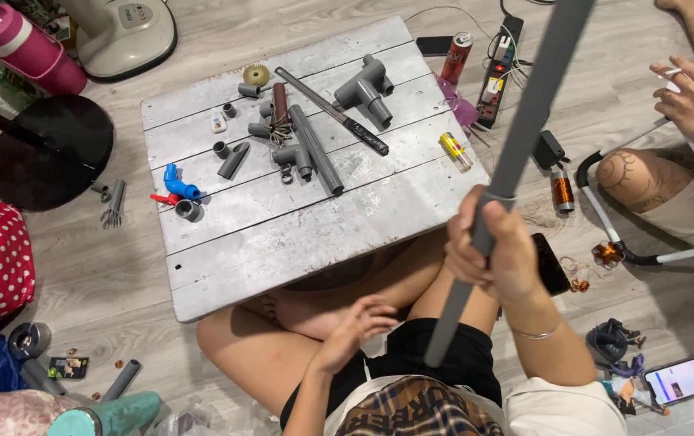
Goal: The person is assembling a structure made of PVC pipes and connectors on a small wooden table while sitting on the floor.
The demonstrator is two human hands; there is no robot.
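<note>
Pipe (pixel 524 137) in hand: the right hand (pixel 496 250) is clenched around a long grey pipe held upright over the lap, beside the board (pixel 282 242) of fittings (pixel 298 153). The left hand (pixel 355 323) hovers half-open, empty; it looks ready to steady the lower end.

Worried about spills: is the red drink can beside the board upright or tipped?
Upright: the red can stands on the floor, top end up.

Pipe fittings (pixel 298 153) lie on the board (pixel 298 234) — a can (pixel 460 56) and power strip (pixel 499 73) beyond its right corner.
</note>
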